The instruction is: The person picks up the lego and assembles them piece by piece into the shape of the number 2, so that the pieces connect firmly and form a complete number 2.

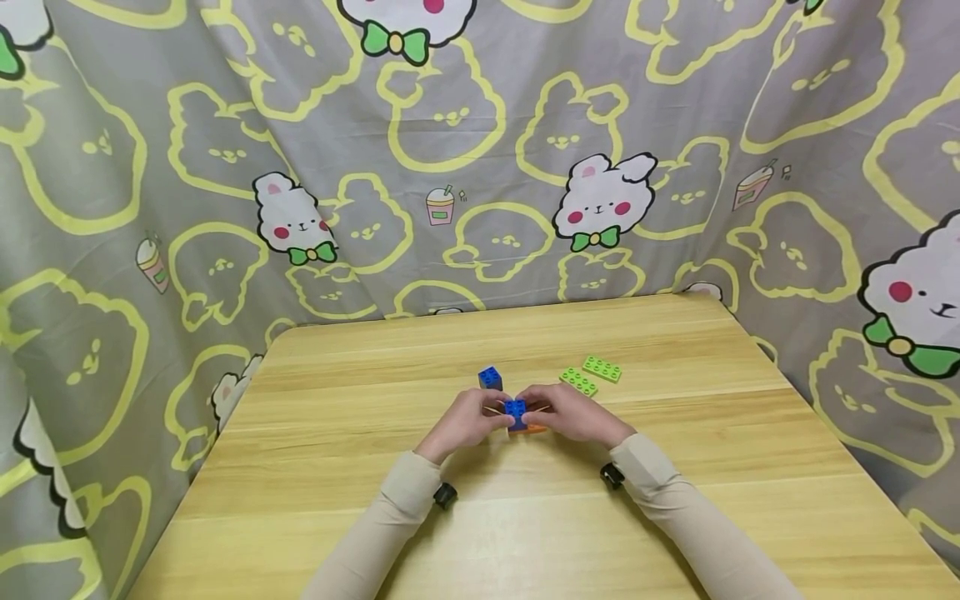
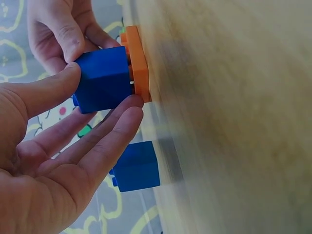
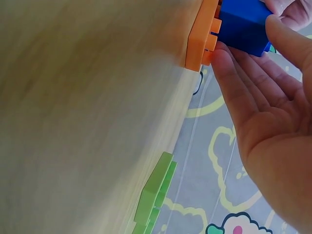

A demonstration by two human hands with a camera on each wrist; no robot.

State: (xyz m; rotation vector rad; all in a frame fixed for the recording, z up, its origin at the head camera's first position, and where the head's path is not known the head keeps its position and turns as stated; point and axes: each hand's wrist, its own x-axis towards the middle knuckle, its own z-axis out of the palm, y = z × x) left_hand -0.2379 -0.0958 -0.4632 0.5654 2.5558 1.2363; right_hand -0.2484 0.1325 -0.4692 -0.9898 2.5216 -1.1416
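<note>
Between both hands is a blue building block [image 1: 515, 411] with studs on top, set over a flat orange studded brick [image 2: 140, 63] that lies on the table. Orange studs show along the seam, so I cannot tell whether the two are pressed fully together. My left hand [image 1: 468, 417] pinches the blue block from the left, thumb near its top edge and fingertips low by the orange brick. From the right, my right hand [image 1: 572, 412] pinches the same block, its index fingertip beside the orange studs. A second blue block [image 1: 491, 379] stands just behind my left hand.
Two light green studded bricks [image 1: 578, 382] lie behind and right of my right hand. The wooden table [image 1: 525, 533] reaches back to a patterned curtain [image 1: 510, 167]. A black device [image 1: 446, 497] sits at the left wrist, another [image 1: 612, 477] at the right.
</note>
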